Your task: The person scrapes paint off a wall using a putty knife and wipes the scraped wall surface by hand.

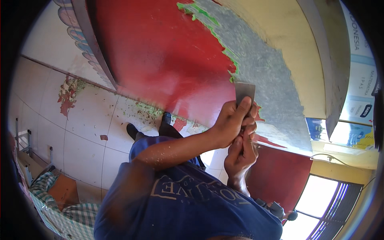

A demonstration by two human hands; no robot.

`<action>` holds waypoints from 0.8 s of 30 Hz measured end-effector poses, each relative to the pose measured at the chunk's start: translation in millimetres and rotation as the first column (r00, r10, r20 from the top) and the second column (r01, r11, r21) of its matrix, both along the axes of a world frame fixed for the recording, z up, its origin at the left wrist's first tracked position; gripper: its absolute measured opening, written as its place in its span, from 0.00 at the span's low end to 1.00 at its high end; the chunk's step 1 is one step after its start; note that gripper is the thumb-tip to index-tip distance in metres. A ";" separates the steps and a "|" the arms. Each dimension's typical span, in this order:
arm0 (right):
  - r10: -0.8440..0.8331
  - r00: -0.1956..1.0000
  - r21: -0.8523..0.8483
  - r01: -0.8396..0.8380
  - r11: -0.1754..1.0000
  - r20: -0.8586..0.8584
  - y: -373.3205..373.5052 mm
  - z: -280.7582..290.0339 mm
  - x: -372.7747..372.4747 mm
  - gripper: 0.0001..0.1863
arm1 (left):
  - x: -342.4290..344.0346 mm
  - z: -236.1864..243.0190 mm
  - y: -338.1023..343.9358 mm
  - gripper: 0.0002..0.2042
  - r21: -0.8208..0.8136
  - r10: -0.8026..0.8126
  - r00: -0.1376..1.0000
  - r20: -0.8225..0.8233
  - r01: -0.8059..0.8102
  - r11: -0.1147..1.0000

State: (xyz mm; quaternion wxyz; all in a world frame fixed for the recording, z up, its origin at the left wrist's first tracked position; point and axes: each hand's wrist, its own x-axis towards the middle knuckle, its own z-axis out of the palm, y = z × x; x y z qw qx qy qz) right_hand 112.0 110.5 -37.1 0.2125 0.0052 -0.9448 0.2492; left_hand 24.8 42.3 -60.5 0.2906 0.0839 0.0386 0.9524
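Note:
My left hand point(234, 122) is closed around a paint scraper point(245, 90) with a flat, dark metal blade, thumb lying along the blade. Just below it, my right hand point(241, 158) is closed at the scraper's lower end; the handle is mostly hidden by fingers. The blade lies against a wall panel, at the border between its red paint point(160, 52) and a bared grey patch point(266, 68). A ragged bright green edge point(218, 38) of underlying paint runs along that border.
Paint flakes point(148, 110) litter the white tiled floor point(90, 120) near my feet, with a larger red peeled piece point(66, 105) farther left. A checked cloth point(82, 214) and a brown box point(64, 192) stand at lower left. A window point(316, 196) is at lower right.

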 end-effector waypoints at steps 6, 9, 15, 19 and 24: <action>0.064 0.998 -0.010 -0.064 0.998 -0.029 -9.5 -1.4 -12.0 0.14 | -11.2 -2.2 -11.3 0.21 0.011 0.126 0.988 -0.086 -0.125 0.992; -0.011 1.000 -0.070 0.010 0.997 -0.012 -10.1 -0.3 -8.6 0.13 | -8.1 -0.3 -8.7 0.21 -0.022 0.052 0.997 -0.056 -0.053 0.998; 0.045 0.999 -0.069 -0.046 0.997 -0.027 -3.5 -3.5 -5.1 0.14 | -4.4 5.3 -8.5 0.22 -0.022 0.074 0.997 -0.005 -0.074 0.997; 0.097 0.995 -0.034 -0.097 0.995 0.003 -24.3 19.4 -20.3 0.15 | -18.4 14.5 -25.5 0.21 -0.018 0.168 0.984 -0.060 -0.169 0.985; 0.040 0.999 -0.064 -0.037 0.997 0.034 -16.0 13.7 -0.5 0.15 | -2.3 11.1 -14.4 0.22 -0.031 0.058 0.998 -0.001 -0.058 0.998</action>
